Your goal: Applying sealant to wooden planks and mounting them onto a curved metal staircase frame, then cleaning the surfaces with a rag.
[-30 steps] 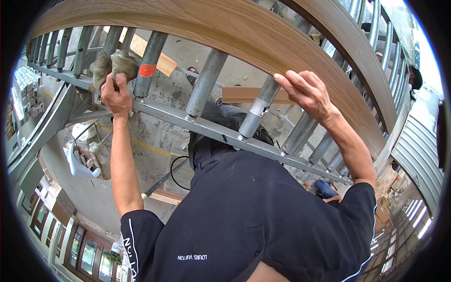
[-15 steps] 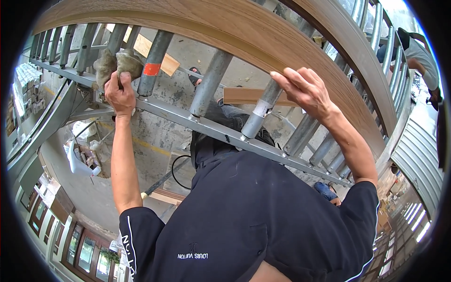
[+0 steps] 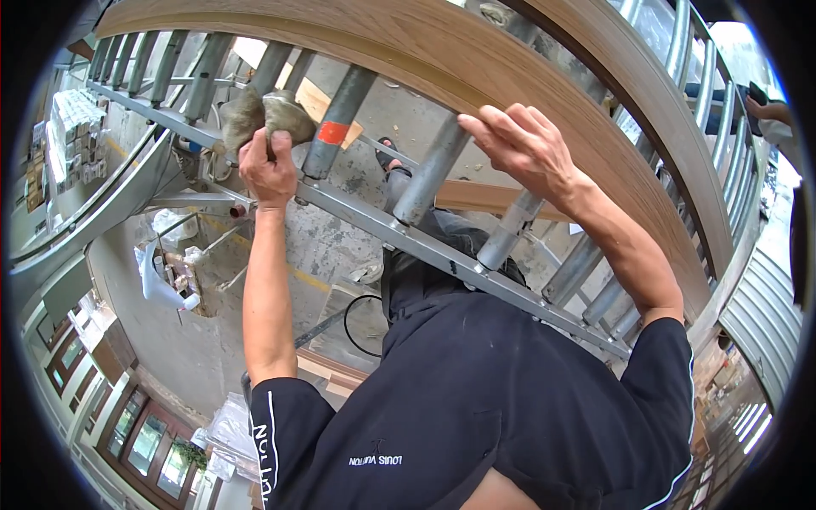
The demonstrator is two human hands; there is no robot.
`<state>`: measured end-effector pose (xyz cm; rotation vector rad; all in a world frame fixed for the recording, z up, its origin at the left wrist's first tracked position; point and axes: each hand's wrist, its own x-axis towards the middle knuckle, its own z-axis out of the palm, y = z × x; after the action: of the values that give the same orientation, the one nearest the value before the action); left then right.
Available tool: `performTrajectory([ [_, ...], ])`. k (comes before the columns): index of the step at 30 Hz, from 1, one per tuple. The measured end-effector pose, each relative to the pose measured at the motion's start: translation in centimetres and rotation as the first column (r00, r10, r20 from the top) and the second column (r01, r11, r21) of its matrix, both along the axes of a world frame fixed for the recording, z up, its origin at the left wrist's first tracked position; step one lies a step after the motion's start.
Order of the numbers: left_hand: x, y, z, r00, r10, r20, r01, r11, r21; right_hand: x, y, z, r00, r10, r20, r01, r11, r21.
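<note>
Held in my left hand (image 3: 270,174) is a dirty, greyish-tan rag (image 3: 245,119), bunched up in two lumps between my fingers and thumb. The hand is beside the metal rail, below the near edge of a long wood-grain board (image 3: 399,42). My right hand (image 3: 527,153) is at that board's near edge further right. Its fingers are stretched out and partly bent, with the fingertips at the edge; whether they press on it I cannot tell. Beneath the board run grey metal rollers (image 3: 435,170), one with an orange band.
The rollers end at a steel rail (image 3: 365,217) in front of my body. A second wood-grain strip (image 3: 633,93) lies beyond the board. Loose wooden pieces (image 3: 476,197) lie below the rollers. A cluttered cart (image 3: 191,272) stands at left. Another person's hand (image 3: 769,110) shows at far right.
The view has shifted, so rollers and rail appear further right. My right hand has moved left along the board's edge. The left hand still grips the rag near the same rollers.
</note>
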<state>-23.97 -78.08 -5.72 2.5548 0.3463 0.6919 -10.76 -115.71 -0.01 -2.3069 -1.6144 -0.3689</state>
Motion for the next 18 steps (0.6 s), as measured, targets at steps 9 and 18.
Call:
performTrajectory([
  [9, -0.4, 0.4, 0.5, 1.0, -0.005, -0.005, 0.005, 0.999, -0.035, -1.4, -4.2, 2.1, 1.0, -0.025, -0.012, 0.024, 0.997, -0.071],
  [18, -0.2, 0.2, 0.0, 0.999, -0.016, 0.032, 0.016, 1.0, -0.014, -0.2, -1.4, 1.8, 1.0, -0.021, 0.002, 0.021, 0.998, -0.066],
])
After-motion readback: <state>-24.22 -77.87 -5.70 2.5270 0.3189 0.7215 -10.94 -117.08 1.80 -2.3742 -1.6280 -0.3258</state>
